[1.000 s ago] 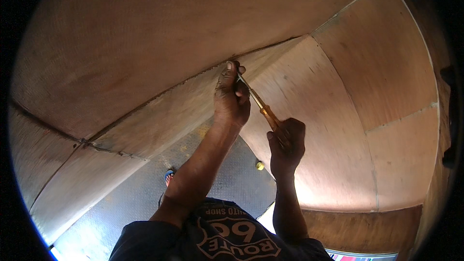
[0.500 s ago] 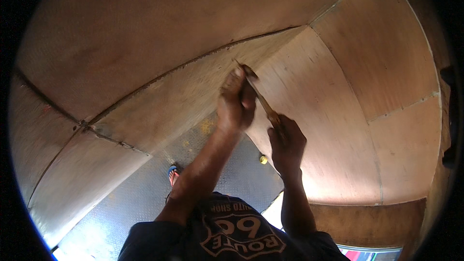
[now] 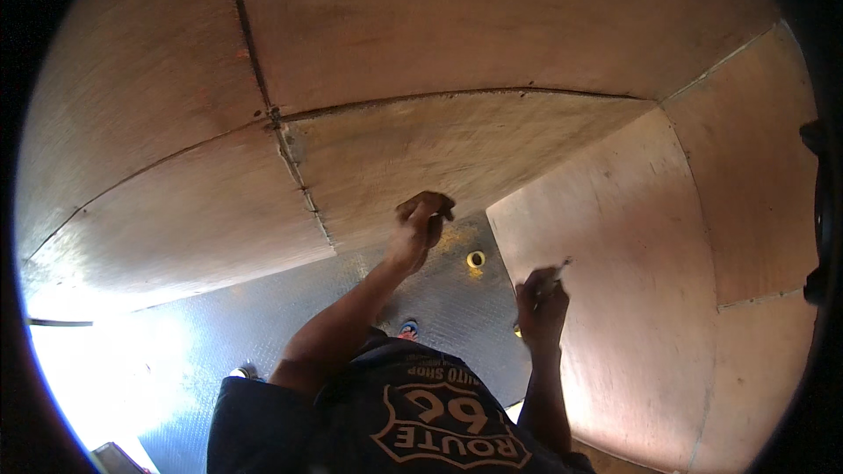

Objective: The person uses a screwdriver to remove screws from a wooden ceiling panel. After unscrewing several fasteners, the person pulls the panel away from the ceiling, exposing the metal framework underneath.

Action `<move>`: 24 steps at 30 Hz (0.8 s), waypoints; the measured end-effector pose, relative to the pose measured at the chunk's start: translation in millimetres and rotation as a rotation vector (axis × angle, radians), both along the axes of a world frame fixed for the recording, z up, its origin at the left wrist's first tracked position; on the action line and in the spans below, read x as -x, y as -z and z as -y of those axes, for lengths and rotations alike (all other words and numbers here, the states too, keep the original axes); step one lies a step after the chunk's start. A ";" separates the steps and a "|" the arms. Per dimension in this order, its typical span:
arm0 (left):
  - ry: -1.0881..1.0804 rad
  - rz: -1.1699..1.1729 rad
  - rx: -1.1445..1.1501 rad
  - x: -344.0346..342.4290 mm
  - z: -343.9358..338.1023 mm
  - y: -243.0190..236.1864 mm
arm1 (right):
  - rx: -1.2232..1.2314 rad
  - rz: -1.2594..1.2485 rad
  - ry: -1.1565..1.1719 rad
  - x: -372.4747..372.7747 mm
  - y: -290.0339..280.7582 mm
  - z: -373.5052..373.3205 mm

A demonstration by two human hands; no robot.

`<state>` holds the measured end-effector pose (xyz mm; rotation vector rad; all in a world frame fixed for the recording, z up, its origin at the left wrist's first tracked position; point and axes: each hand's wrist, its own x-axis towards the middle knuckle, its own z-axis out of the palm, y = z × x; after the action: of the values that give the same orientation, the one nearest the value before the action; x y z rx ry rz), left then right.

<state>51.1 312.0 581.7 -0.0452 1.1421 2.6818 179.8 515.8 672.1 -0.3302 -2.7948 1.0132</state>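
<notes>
My left hand (image 3: 416, 235) is raised in front of the brown wall panel (image 3: 386, 140), apart from it as far as I can see. Its fingers are curled, and a small brown shape at their tips is too blurred to name. Lower and to the right, my right hand (image 3: 542, 309) is closed round a slim hand tool (image 3: 561, 267). Only the tool's thin, pale end shows, pointing up and right past the thumb; the hand hides the rest. The two hands are well apart.
Wooden-looking panels with dark, rough seams (image 3: 255, 53) curve around me, and a paler panel (image 3: 606, 246) stands at the right. On the dark textured floor (image 3: 351, 281) lies a yellow roll of tape (image 3: 476, 259). Bright light enters at the lower left, near a sandalled foot (image 3: 409, 330).
My hands were together, the tool's end against what the left held; now they are apart and lower. The view has shifted, bringing the left wall seam and the tape roll further into sight.
</notes>
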 end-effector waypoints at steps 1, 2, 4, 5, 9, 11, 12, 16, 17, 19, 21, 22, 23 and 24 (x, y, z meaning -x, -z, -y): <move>0.005 -0.011 0.028 -10.1 12.8 4.6 | -0.051 -0.126 -0.109 15.9 -8.5 -1.8; 0.006 -0.004 0.067 -20.3 22.6 9.2 | -0.092 -0.206 -0.178 37.3 -17.4 -3.1; 0.001 0.053 0.076 -42.9 37.3 16.6 | -0.112 -0.439 -0.299 83.2 -30.4 8.8; -0.012 0.116 0.047 -53.4 42.9 19.6 | -0.149 -0.580 -0.366 106.3 -36.4 18.2; -0.082 0.145 0.217 -71.9 62.3 30.0 | -0.365 -0.782 -0.566 162.8 -49.7 76.6; -0.142 0.118 0.316 -74.6 72.4 33.3 | -0.410 -0.805 -0.639 174.6 -47.2 105.4; -0.155 0.093 0.239 -75.9 77.5 34.1 | -0.401 -0.834 -0.644 176.7 -43.9 116.5; -0.171 0.166 0.182 -81.9 94.3 33.5 | -0.407 -0.829 -0.602 179.3 -30.7 134.9; -0.175 0.157 0.194 -84.6 96.0 33.2 | -0.419 -0.815 -0.597 180.1 -28.6 133.9; -0.180 0.188 0.188 -90.0 96.2 33.3 | -0.435 -0.895 -0.587 182.5 -27.0 130.4; -0.205 0.242 0.173 -91.9 94.7 35.0 | -0.414 -0.921 -0.594 185.5 -28.5 128.1; -0.232 0.287 0.157 -92.2 93.7 36.6 | -0.400 -0.945 -0.595 186.3 -29.8 127.7; -0.258 0.334 0.145 -91.0 93.5 38.0 | -0.384 -0.967 -0.596 187.4 -31.9 128.0; -0.290 0.304 0.183 -89.0 94.9 39.5 | -0.367 -0.984 -0.595 188.0 -34.1 128.9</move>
<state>140.1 217.2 542.2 -0.6733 1.3600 2.6688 -8.2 386.9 706.2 0.8519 -2.0610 0.4756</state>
